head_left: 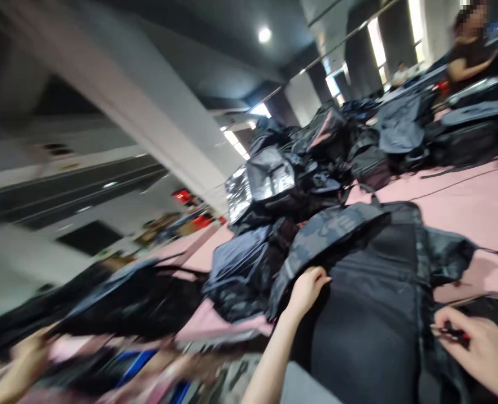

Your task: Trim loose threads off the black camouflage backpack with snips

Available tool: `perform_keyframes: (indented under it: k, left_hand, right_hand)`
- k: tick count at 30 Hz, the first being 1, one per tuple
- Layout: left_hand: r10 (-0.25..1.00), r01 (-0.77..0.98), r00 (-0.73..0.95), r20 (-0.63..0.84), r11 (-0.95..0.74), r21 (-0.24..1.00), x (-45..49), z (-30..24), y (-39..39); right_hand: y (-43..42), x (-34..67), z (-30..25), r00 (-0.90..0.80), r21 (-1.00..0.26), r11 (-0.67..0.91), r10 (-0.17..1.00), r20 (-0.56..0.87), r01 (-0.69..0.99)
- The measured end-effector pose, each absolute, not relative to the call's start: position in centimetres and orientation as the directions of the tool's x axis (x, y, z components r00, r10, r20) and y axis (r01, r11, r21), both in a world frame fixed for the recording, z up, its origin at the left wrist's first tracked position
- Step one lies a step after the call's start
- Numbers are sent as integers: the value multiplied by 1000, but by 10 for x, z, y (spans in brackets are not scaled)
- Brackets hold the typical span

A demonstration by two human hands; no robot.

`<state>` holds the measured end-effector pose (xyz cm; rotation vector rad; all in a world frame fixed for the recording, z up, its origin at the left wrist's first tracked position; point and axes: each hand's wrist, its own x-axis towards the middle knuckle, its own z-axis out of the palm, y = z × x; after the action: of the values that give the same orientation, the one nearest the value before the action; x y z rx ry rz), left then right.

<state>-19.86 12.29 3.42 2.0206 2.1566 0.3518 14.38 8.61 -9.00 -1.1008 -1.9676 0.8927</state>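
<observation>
In front of me a backpack lies spread on the pink surface, its black panel upward and a grey camouflage flap arched along its upper left side. My left hand reaches in at the flap's edge, fingers curled closed on the backpack. At the backpack's right side is my right hand, closed around a small black-and-red tool. Only part of that tool shows between the fingers, so its exact kind is hidden.
More bags are heaped behind the backpack, and a blue-grey bag lies left of it. A co-worker's hand holds a dark bag at the lower left, blurred. Another person stands at the far right.
</observation>
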Motion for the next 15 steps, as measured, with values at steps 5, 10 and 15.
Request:
perform_keyframes:
  k: [5,10,15]
  left_hand:
    - [975,985,-175,137,174,16,-215,37,127]
    - [913,891,-381,145,405,-206,-233,53,132]
    - [887,886,-449,103,458,-80,-214,70,133]
  right_hand:
    - [89,137,-74,-315,-856,309,931,184,414]
    - [110,158,-61,-189,-923,215,969,160,320]
    - [164,176,-59,-127,-958,234,968,215,164]
